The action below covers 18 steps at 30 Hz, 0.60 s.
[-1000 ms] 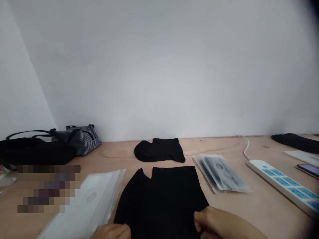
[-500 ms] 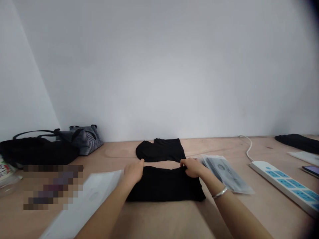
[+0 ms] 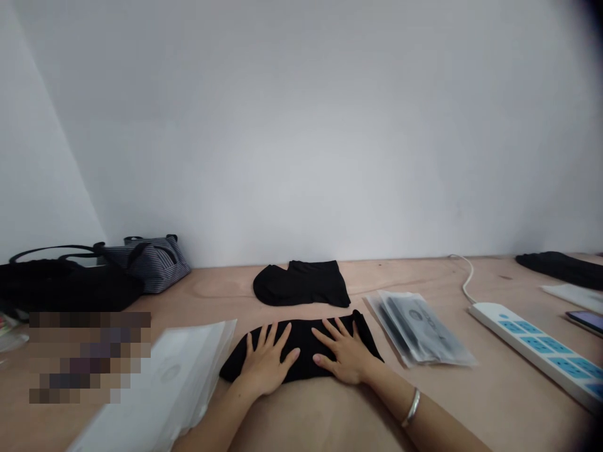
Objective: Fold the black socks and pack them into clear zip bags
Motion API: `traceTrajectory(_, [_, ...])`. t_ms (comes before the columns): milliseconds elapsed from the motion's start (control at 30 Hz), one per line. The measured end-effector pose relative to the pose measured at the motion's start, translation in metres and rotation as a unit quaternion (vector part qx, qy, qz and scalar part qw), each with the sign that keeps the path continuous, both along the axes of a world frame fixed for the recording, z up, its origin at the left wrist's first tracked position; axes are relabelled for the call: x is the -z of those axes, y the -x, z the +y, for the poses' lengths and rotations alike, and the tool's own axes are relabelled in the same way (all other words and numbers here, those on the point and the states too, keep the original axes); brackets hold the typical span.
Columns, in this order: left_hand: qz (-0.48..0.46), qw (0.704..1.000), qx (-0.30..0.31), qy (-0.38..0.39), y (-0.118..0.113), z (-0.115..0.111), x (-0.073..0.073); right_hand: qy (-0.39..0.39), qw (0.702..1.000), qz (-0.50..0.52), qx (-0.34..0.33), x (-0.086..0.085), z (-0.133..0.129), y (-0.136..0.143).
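A folded black cloth garment lies flat in front of me, its exact kind not plain. My left hand rests on its left half with the fingers spread. On the right half lies my right hand, likewise palm down and spread, a silver bangle on that wrist. The garment's right end is slightly raised and creased. Just behind it is a second black folded cloth piece, touched by neither hand. Left of the garment is a stack of translucent plastic bags. Filled translucent packets lie to its right.
On the right are a white power strip with a cable, a phone and more black cloth. A black bag and a striped bag stand at left. Behind the wooden table rises a wall. One patch is pixelated.
Both hands have let go of the garment's far edge and come nearer to me. They now lie flat and spread on the cloth, closer together.
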<state>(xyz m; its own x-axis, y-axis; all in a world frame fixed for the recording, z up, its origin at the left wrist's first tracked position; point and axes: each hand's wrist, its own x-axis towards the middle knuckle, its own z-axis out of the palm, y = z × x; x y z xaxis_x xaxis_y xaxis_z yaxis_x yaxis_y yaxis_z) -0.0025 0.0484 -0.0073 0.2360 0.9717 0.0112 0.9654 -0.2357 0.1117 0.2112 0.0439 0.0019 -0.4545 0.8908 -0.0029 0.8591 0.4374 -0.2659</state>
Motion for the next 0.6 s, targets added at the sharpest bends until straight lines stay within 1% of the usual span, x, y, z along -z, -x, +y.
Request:
traceTrajectory(67, [0.0,1.0,-0.005,0.018,-0.001,0.0,0.0,0.002,1.0,-0.001,0.004,0.001,0.002,-0.002])
traceTrajectory(133, [0.004,1.0,-0.005,0.016,-0.002,-0.002,-0.002,0.005,1.0,-0.003,0.006,0.0,0.002,-0.003])
traceTrajectory(200, [0.015,1.0,-0.013,-0.013,-0.002,-0.004,-0.007,0.009,1.0,-0.008,0.005,-0.002,0.001,-0.003])
traceTrajectory(300, [0.032,0.995,-0.053,-0.074,0.006,-0.005,-0.018,0.007,1.0,-0.014,0.009,-0.006,-0.001,0.003])
traceTrajectory(367, [0.035,0.992,-0.087,-0.086,0.015,-0.005,-0.024,-0.017,1.0,-0.014,0.009,-0.01,-0.002,0.013])
traceTrajectory(467, [0.031,0.989,-0.131,-0.068,0.026,-0.005,-0.029,-0.061,0.998,0.006,-0.01,-0.012,-0.002,0.035])
traceTrajectory(500, [0.027,0.988,-0.141,-0.063,0.028,-0.005,-0.029,-0.059,0.998,0.015,-0.021,-0.012,-0.002,0.042])
traceTrajectory(600, [0.004,0.987,-0.156,-0.048,0.03,-0.006,-0.028,-0.008,0.999,0.021,-0.042,-0.007,0.0,0.059])
